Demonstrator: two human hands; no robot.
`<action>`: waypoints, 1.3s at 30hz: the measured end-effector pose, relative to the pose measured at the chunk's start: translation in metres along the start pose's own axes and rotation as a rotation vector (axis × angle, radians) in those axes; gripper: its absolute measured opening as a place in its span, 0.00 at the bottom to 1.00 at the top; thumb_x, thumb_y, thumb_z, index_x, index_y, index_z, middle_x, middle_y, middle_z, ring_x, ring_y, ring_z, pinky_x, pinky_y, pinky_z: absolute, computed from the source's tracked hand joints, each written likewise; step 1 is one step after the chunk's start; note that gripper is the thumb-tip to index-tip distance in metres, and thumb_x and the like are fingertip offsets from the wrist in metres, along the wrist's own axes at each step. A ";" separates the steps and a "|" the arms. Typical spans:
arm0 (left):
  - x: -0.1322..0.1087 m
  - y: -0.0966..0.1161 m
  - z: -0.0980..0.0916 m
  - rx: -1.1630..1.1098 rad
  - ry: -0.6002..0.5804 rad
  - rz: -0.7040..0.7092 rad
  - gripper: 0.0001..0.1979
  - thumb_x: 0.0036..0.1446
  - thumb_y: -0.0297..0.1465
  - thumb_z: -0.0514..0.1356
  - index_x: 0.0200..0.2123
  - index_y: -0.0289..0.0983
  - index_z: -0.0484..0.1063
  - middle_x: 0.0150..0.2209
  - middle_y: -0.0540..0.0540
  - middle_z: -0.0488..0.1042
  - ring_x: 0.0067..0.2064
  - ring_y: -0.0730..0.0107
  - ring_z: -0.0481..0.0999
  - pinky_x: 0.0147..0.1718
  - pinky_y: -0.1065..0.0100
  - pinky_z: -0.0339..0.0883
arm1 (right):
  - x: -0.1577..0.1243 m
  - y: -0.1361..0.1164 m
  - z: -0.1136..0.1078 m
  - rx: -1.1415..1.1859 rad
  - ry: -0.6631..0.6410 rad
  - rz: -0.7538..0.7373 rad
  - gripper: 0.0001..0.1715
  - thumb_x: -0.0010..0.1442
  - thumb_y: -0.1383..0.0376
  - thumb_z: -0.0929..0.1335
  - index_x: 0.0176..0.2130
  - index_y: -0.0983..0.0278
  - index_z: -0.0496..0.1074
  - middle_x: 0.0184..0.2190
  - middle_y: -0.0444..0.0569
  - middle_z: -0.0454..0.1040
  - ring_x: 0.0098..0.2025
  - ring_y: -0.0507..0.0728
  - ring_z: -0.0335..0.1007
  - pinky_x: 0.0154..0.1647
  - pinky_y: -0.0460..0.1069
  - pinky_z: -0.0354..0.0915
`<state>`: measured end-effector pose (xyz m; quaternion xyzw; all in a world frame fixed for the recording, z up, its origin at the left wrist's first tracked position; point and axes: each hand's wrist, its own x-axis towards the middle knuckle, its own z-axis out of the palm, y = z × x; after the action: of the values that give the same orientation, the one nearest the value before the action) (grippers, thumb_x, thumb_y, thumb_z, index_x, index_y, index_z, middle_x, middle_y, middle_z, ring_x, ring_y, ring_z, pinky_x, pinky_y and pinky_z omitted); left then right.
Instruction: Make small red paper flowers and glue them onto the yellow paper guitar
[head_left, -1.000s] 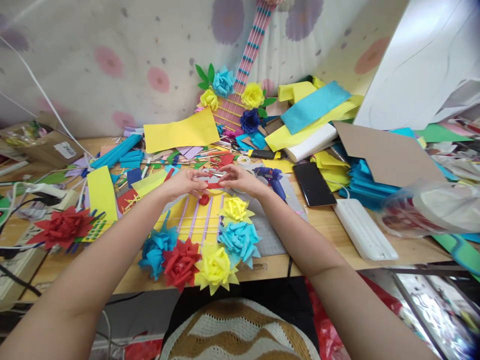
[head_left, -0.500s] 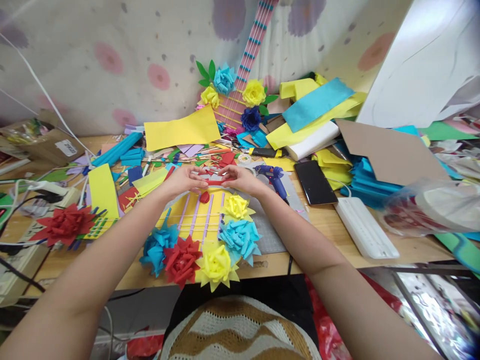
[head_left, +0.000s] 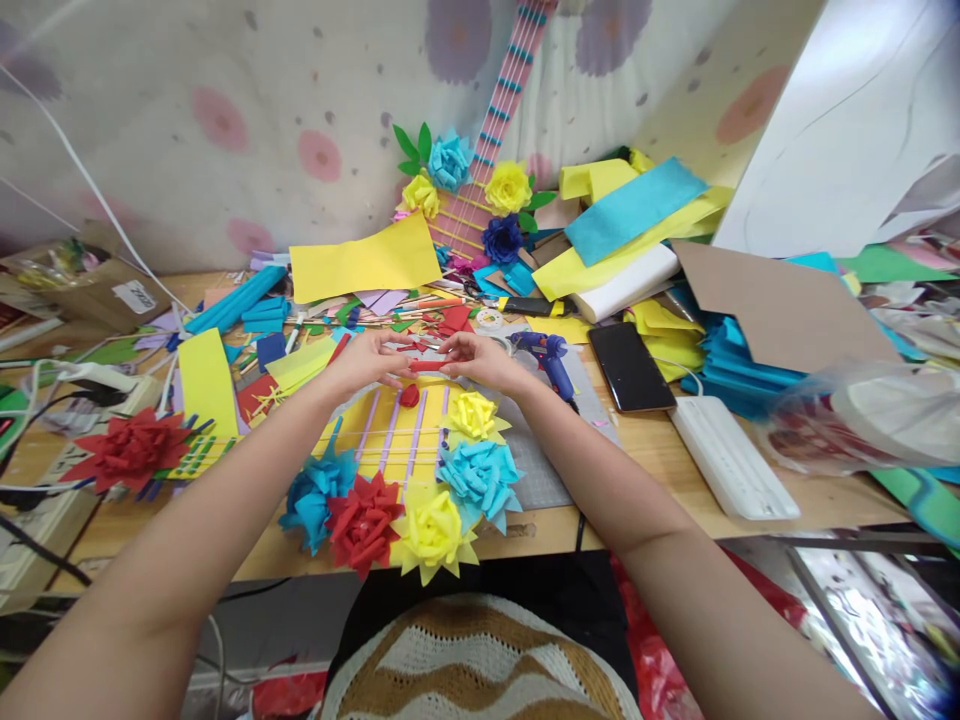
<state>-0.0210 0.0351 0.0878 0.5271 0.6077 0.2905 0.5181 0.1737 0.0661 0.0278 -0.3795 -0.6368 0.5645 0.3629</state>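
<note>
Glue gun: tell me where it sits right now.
In the head view the blue glue gun lies on the table just right of the right hand, with the black phone on its other side.

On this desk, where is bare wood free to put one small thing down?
Bare wood shows along the table front edge, between the grey cutting mat and the white power strip, below the black phone. A smaller strip lies at the near left, between the red paper flower and the blue flower. Behind both hands, paper scraps and sheets crowd everything.
</note>
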 end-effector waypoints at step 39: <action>0.026 0.012 0.009 0.145 -0.125 0.161 0.15 0.34 0.31 0.70 0.30 0.35 0.75 0.27 0.48 0.77 0.32 0.67 0.76 0.38 0.63 0.70 | 0.004 0.000 -0.004 0.180 0.101 -0.067 0.20 0.37 0.63 0.75 0.31 0.63 0.67 0.29 0.42 0.73 0.29 0.50 0.68 0.34 0.48 0.65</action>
<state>-0.0059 0.0614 0.0876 0.6275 0.5491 0.2530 0.4906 0.1753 0.0714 0.0286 -0.3519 -0.5768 0.5872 0.4457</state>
